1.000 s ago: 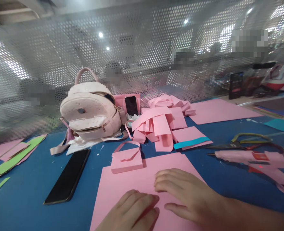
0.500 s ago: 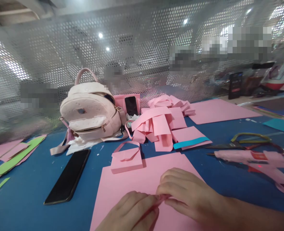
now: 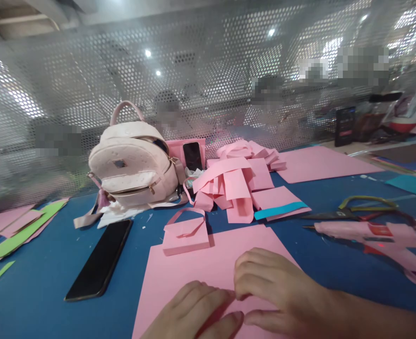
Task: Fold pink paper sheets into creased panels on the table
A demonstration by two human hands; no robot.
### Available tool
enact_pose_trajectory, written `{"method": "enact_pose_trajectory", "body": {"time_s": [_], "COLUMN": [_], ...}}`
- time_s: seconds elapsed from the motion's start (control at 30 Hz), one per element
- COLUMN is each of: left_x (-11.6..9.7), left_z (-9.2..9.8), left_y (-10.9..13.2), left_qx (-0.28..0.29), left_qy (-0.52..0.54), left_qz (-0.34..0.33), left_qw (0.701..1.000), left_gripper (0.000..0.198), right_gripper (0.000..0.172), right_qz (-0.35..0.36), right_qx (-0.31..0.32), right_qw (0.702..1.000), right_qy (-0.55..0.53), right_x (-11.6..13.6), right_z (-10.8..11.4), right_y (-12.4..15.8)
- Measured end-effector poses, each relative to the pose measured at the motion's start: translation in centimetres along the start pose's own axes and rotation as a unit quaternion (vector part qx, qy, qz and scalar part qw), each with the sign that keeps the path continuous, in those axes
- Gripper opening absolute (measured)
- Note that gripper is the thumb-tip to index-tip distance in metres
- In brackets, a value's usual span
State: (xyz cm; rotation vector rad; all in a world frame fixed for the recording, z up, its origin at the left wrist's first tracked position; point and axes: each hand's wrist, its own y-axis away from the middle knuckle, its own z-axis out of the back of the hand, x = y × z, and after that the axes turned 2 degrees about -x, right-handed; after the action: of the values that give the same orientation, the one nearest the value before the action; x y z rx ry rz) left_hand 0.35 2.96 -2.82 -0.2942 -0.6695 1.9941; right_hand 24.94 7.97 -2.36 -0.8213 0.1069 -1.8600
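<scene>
Over the large pink paper sheet (image 3: 172,275), my two hands are close together. My left hand (image 3: 197,313) has its fingers closed around a small folded pink paper piece (image 3: 230,297), mostly hidden under the fingers. Just to its right, my right hand (image 3: 276,287) has its thumb parted from its bent fingers, and nothing shows between them. A small pink paper bag with a looped handle (image 3: 187,234) lies at the far edge of the sheet, beyond my left hand.
To the right lie a pink glue gun (image 3: 373,230) and scissors (image 3: 349,214). A black phone (image 3: 100,261) rests at left. Farther back are a pale backpack (image 3: 132,162), a heap of pink paper strips (image 3: 234,181) and a perforated metal screen (image 3: 204,75). Green paper (image 3: 28,229) lies far left.
My right hand has let go of the folded pink paper; its thumb and fingers have moved apart and slightly away from my left hand. The left fingertips have shifted a little right.
</scene>
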Motion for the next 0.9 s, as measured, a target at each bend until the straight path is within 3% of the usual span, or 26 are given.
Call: {"method": "enact_pose_trajectory", "body": {"time_s": [0.2,0.43,0.6,0.9], "left_x": [0.01,0.25,0.12,0.4], "left_z": [-0.48,-0.5,-0.68,-0.41], "left_y": [0.27,0.16,-0.07,0.05], "left_qx": [-0.005,-0.033,-0.062,-0.043], "left_qy": [0.002,-0.049,-0.027,-0.009], "left_qz": [0.001,-0.009,0.012,-0.013], "left_qw": [1.0,0.998,0.998,0.999], "left_gripper": [0.024,0.021,0.017,0.023], "right_gripper": [0.011,0.014,0.012,0.013], "right_qz": [-0.026,-0.022,-0.019,-0.024], "right_qx": [0.033,0.025,0.022,0.029], "right_qw": [0.999,0.999,1.0,0.999], "right_qy": [-0.012,-0.012,-0.005,-0.011], "right_x": [-0.31,-0.35,-0.53,-0.43], "right_z": [-0.28,-0.35,-0.59,-0.47], "right_y": [0.26,0.25,0.22,0.19]}}
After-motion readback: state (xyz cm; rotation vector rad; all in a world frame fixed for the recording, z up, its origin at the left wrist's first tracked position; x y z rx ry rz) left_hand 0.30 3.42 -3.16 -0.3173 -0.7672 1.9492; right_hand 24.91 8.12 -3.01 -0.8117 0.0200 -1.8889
